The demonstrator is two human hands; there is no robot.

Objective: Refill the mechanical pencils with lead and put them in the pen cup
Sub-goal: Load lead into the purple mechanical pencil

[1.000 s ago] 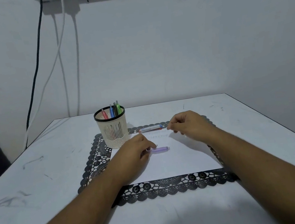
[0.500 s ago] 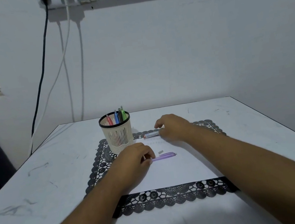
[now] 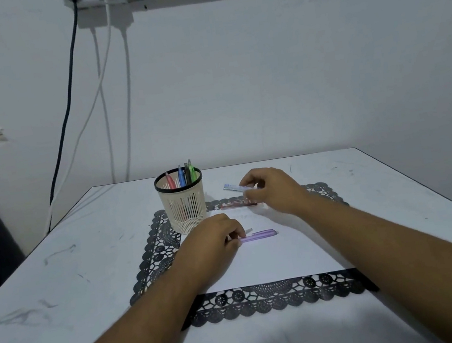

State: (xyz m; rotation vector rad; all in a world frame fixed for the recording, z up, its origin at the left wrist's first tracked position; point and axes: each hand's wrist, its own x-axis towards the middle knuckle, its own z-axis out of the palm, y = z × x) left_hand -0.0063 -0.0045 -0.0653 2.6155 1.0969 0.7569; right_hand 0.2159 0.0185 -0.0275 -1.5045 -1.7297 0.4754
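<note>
A person seated at a scuffed white table (image 3: 58, 270) works over a sheet of white paper (image 3: 275, 260) laid on a black lace placemat (image 3: 265, 296). The left hand (image 3: 209, 246), fingers curled, pinches the near end of a slim lilac plastic mechanical pencil (image 3: 260, 235) that lies flat on the paper, its long axis running left to right and its free end pointing away from that hand toward the right. A tiny pale piece (image 3: 248, 230), possibly the pencil's cap, rests just beside it. The right hand (image 3: 270, 188) is raised above the mat's far edge, thumb and fingers closed on a small pale-blue lead case (image 3: 233, 187) whose free end points left. A second, red lead case (image 3: 238, 204) lies on the mat just below that hand. A cream slotted plastic pen cup (image 3: 184, 203) with a black rim stands on the mat's far left corner, holding red, blue, dark and green pencils (image 3: 182, 176); it is nearer the left hand. The coming step appears to be bringing lead to the lilac pencil, which sits between the two hands, already secured by the left, with the right hand farther back. Black and white cables (image 3: 73, 85) hang down the wall behind.
</note>
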